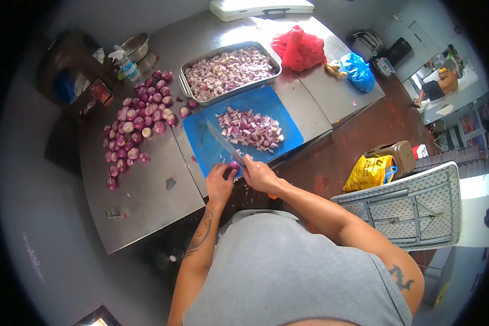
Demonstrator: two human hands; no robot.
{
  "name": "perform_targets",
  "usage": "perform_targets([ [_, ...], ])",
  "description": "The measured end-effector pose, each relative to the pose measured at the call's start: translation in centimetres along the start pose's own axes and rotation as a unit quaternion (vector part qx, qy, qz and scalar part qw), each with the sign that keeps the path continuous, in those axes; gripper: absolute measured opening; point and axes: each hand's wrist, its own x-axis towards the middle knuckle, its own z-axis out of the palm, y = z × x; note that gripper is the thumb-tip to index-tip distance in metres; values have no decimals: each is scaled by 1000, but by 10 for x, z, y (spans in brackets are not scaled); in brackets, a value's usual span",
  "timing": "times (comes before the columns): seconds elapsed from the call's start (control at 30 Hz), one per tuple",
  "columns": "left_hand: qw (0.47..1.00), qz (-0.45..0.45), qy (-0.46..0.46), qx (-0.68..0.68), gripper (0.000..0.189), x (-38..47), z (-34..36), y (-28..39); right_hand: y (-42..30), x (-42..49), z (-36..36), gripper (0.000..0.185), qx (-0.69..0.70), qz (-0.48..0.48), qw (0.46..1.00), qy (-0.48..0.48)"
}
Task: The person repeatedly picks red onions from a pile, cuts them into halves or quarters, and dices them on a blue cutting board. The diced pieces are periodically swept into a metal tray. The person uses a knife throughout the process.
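My right hand [259, 174] grips the handle of a kitchen knife [224, 139], its blade pointing up and to the left over a blue cutting board [195, 126]. At the board's near edge, the fingers of my left hand [220, 181] hold a red onion piece [234, 165] close beside the blade. A heap of chopped red onion [252, 128] covers the middle of the board. Behind it stands a metal pan [233, 97] filled with diced onion [232, 71]. To the left lie many peeled red onions [140, 114] in a loose pile.
A spray bottle [127, 67] and metal bowl [135, 47] stand at the back left. Red plastic bag [298, 49] and blue plastic bag [357, 72] sit at the right. A folded table [407, 212] leans beside a yellow bag [366, 173]. Another person [442, 86] is farther off.
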Motion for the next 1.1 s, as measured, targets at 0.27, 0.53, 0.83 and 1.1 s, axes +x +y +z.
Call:
perform_targets([
  [0.27, 999, 33, 35, 1, 17, -2, 3, -4, -7, -2, 8, 27, -12, -1, 1000, 16],
  [0.53, 999, 10, 37, -19, 15, -5, 3, -7, -19, -2, 9, 26, -36, 43, 998, -11],
  [0.83, 998, 2, 47, -28, 13, -7, 2, -7, -25, -4, 6, 26, 12, 1, 999, 52],
  [1.1, 996, 9, 71, -61, 10, -15, 8, -11, -29, -8, 9, 20, -67, 48, 996, -21],
])
